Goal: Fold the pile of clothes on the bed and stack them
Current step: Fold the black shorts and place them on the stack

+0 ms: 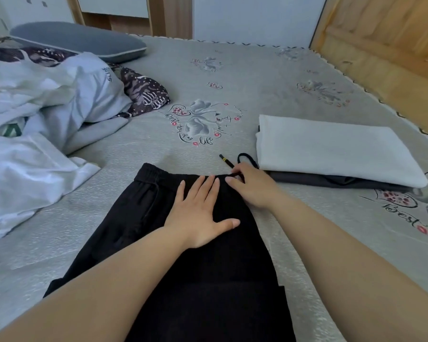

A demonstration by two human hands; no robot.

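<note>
Black trousers (203, 243) lie flat on the bed (257, 77), waistband away from the person, apparently already halved lengthwise. Left hand (199, 213) is spread flat, fingers straight, pressing the cloth just below the waistband and holding nothing. Right hand (251, 185) sits at the waistband's right corner with fingers curled, seemingly pinching the drawstring (235, 162) where it leaves the band; the exact grip is partly hidden. The cord's loop and yellow-banded tip lie loose on the bed, just beside the folded stack.

Stack (331, 151) sits to the right: a white piece on top of a dark grey one. The unfolded pile (42, 114) of white and patterned garments is at left, well apart, with a grey pillow (77, 40) behind it.

Risks, judged: the loose drawstring may trail out of the fold or drag against the stack's edge; lifting the pressing palm early could let the halves slide out of line; a careless placement could skew the stack.

Writing: bedsheet prints read "life" and "Best" in script; other words are too curled to read. A white garment bears rotated dark lettering, illegible.
</note>
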